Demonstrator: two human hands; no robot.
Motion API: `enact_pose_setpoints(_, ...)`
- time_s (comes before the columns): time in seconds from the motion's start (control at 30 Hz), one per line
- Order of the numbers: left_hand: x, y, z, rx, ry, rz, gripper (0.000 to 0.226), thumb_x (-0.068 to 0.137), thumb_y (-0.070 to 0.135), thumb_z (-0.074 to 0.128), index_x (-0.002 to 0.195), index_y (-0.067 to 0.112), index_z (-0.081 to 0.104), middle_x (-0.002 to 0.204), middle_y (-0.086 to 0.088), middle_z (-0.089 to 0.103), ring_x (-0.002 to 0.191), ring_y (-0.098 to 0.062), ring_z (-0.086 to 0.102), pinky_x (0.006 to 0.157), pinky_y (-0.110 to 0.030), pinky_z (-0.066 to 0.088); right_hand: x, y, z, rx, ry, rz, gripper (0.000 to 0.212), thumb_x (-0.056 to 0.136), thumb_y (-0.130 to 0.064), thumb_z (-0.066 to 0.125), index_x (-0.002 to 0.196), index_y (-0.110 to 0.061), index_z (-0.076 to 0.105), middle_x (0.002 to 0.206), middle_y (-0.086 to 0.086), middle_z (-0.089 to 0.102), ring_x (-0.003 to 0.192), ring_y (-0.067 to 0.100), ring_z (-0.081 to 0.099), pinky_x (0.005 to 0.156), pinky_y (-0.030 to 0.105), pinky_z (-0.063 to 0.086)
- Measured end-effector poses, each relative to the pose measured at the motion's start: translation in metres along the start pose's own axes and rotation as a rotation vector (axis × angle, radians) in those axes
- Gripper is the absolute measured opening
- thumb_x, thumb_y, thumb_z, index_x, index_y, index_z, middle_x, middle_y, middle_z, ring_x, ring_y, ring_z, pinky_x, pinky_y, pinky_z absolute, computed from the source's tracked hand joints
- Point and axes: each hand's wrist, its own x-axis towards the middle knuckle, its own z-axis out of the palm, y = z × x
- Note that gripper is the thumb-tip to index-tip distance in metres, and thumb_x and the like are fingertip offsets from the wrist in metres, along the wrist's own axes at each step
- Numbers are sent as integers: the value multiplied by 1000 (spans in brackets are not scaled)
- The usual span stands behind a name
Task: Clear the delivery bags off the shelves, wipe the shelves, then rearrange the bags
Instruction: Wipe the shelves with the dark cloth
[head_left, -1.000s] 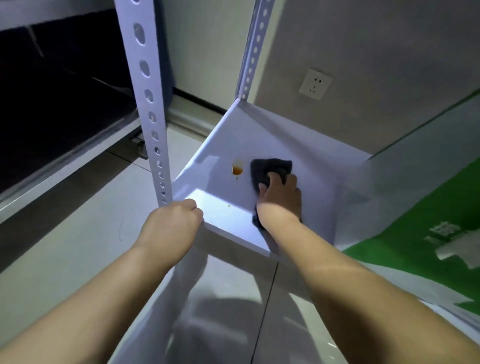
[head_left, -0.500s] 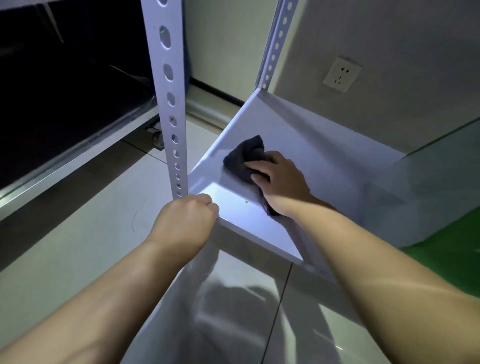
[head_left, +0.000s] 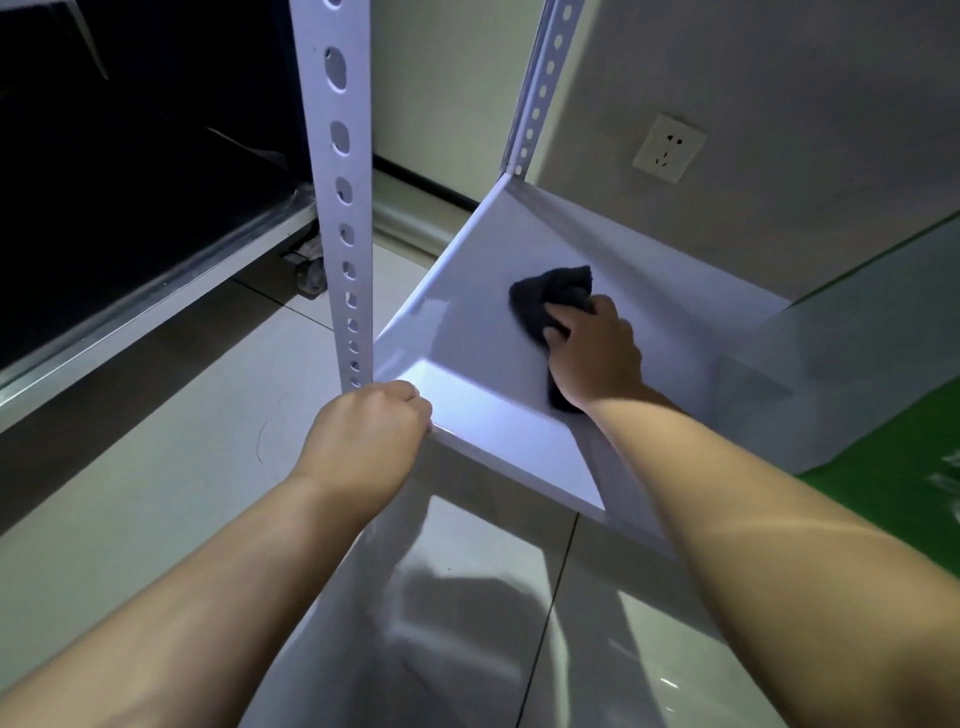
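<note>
Now, from the left: your left hand (head_left: 371, 431) is closed in a fist around the front corner of the white metal shelf (head_left: 493, 421), just below the one perforated white upright post (head_left: 337, 208) nearest it; a second post (head_left: 540, 88) stands beyond. Further right, your right hand (head_left: 597, 353) is clamped on the single dark grey cloth (head_left: 550, 296), pressing it flat on the shelf. A second ago an orange spot sat just left of that cloth; the cloth swept over it, and the spot is gone, so this patch looks wiped. One shelf board is in view, bare of delivery bags; to the right of your right hand, one green-and-white bag (head_left: 883, 467) appears to wait.
</note>
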Motion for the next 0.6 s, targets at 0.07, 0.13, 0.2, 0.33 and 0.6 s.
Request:
enact_pose_setpoints(0.07, -1, 1, 1, -14, 11, -6, 18, 96, 20, 43, 101, 25, 60, 96, 6, 54, 91, -20, 57, 61, -26, 31, -7, -15, 4, 28, -26, -4, 37, 96, -34, 40, 132, -36, 47, 141, 6, 33, 113, 34, 40, 95, 44, 38)
enact_pose_setpoints(0.13, -3, 1, 1, -23, 20, -7, 20, 97, 22, 40, 101, 23, 59, 99, 5, 55, 92, -20, 57, 61, -26, 32, -33, -22, 11, 88, -48, -195, 34, 93, -36, 42, 125, -42, 49, 134, 3, 38, 108, 33, 43, 92, 44, 40)
enact_pose_setpoints(0.2, -3, -1, 2, -24, 25, 13, 22, 97, 23, 38, 102, 23, 59, 101, 5, 56, 93, -21, 57, 62, -27, 35, -55, -15, 12, 123, -99, -381, 36, 90, -40, 38, 125, -45, 44, 130, 0, 41, 106, 30, 45, 90, 43, 42)
enact_pose_setpoints(0.33, -1, -6, 1, -40, 9, 45, 24, 98, 23, 36, 102, 23, 59, 101, 6, 55, 93, -19, 57, 62, -27, 36, -19, 21, 5, 60, 26, -158, 37, 93, -40, 38, 128, -41, 47, 135, 6, 39, 108, 37, 48, 94, 43, 41)
enact_pose_setpoints(0.6, -1, -10, 8, -16, 27, 64, 17, 95, 20, 40, 98, 27, 55, 98, 7, 54, 92, -16, 55, 59, -25, 30, 96, 6, 6, -98, -67, 164, 40, 95, -33, 33, 133, -28, 42, 144, 9, 29, 128, 38, 31, 100, 47, 30)
